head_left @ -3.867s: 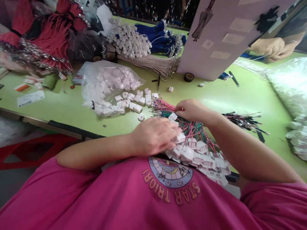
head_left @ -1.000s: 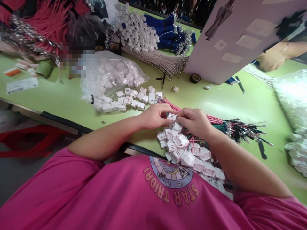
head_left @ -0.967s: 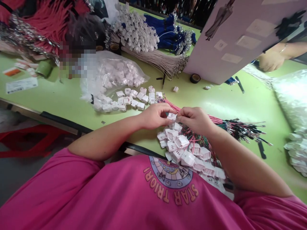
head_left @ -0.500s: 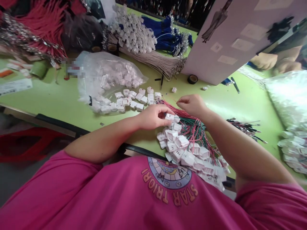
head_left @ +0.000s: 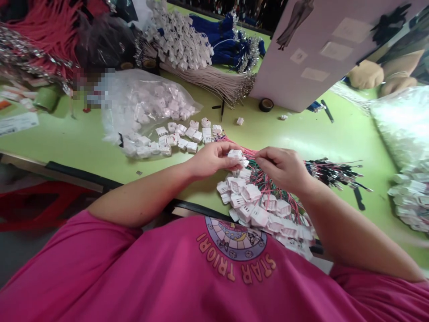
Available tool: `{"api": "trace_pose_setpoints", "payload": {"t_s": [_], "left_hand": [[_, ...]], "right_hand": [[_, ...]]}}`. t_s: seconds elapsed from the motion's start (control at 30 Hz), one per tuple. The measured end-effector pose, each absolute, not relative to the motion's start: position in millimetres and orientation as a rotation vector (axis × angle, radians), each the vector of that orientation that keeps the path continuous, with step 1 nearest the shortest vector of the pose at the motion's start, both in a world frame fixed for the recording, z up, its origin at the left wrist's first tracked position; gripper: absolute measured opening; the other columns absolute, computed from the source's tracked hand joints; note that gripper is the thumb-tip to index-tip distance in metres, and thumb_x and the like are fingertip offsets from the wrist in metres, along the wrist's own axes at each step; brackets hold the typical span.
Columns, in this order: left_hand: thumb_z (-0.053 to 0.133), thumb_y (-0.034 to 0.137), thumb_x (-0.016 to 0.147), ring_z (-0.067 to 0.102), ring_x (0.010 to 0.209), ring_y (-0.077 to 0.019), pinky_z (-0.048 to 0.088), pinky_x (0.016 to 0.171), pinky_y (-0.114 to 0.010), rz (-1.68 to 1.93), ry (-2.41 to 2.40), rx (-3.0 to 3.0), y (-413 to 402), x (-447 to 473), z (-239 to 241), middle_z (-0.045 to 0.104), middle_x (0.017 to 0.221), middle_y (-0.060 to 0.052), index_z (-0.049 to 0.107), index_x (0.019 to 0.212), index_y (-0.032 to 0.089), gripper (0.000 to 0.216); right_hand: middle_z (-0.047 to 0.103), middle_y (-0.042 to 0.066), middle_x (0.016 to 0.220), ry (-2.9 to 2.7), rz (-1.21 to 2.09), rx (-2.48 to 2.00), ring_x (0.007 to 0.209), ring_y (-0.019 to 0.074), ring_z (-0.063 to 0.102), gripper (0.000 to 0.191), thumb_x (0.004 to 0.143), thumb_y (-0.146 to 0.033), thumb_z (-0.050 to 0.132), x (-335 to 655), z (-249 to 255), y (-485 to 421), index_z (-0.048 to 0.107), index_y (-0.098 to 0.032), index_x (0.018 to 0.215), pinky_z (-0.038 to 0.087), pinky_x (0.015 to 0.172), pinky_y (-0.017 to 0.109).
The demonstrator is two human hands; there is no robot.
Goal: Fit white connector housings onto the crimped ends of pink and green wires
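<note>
Between thumb and fingers, my left hand (head_left: 214, 157) pinches a white plastic connector housing (head_left: 235, 154). Just to its right, my right hand (head_left: 281, 166) has its fingertips pressed together on what looks like a thin wire, most of it hidden by the fingers. Under both hands lies a bundle of red and green wires (head_left: 264, 183), with many white connector housings (head_left: 252, 193) heaped at its near end. Black-sleeved wire ends (head_left: 335, 172) stick out to the right of my right wrist. Loose white housings (head_left: 192, 134) lie beyond my left hand.
A clear bag of housings (head_left: 150, 96) lies at the back left. Behind it are grey wires (head_left: 214, 78), blue wires (head_left: 224, 42) and red wires (head_left: 50, 36). A roll of black tape (head_left: 266, 105) sits by the upright panel (head_left: 301, 58). Another person's hands (head_left: 367, 75) show at the right.
My right hand has moved right and nearer to me, from the far end of the red wires to beside the housing. My left hand still holds its housing, raised slightly.
</note>
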State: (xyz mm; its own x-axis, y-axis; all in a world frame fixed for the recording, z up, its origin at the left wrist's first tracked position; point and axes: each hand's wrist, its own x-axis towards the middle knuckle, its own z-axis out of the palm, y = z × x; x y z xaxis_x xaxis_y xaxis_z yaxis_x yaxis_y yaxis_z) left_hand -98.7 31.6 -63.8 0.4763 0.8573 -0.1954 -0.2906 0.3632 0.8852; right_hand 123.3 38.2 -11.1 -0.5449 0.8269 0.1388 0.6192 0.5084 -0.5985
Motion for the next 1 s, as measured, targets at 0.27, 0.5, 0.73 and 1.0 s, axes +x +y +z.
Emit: {"api": "trace_pose_setpoints", "payload": {"t_s": [0.27,0.5,0.73,1.0], "left_hand": [[0.092,0.031,0.061,0.073,0.081,-0.0151,0.06,0.078,-0.029,0.852,0.751,0.929,28.8,-95.6,-66.2,0.075,0.091,-0.007,0.067,0.103,0.012,0.052],[0.083,0.037,0.07,0.066,0.085,-0.0129,0.056,0.079,-0.029,1.035,1.024,1.482,25.6,-95.3,-74.3,0.072,0.104,-0.01,0.071,0.101,0.014,0.04],[0.076,0.039,0.08,0.065,0.089,-0.0163,0.053,0.083,-0.032,1.123,0.99,1.978,27.0,-101.0,-73.3,0.073,0.1,-0.009,0.073,0.101,0.018,0.03],[0.069,0.048,0.086,0.063,0.08,-0.0157,0.052,0.072,-0.03,1.112,0.983,2.157,26.4,-96.4,-75.6,0.071,0.094,-0.01,0.073,0.104,0.015,0.038]], "right_hand": [[0.059,-0.002,0.058,-2.297,0.727,-1.399,0.057,0.0108,0.049,0.019,0.087,-0.027,0.051,120.6,-12.5,32.1,0.059,-0.02,0.071,0.036,0.058,0.027],[0.058,-0.001,0.061,-2.269,0.906,-1.42,0.06,0.0113,0.048,0.02,0.085,-0.026,0.051,111.2,-6.3,29.0,0.057,-0.019,0.066,0.036,0.061,0.027],[0.049,-0.003,0.059,-2.15,1.184,-1.513,0.057,0.0105,0.04,0.022,0.084,-0.034,0.055,115.5,-8.7,37.7,0.058,-0.019,0.068,0.033,0.056,0.027],[0.044,-0.005,0.058,-2.196,1.177,-1.503,0.057,0.0095,0.037,0.02,0.084,-0.026,0.053,106.6,-2.0,33.0,0.055,-0.019,0.066,0.031,0.056,0.027]]}}
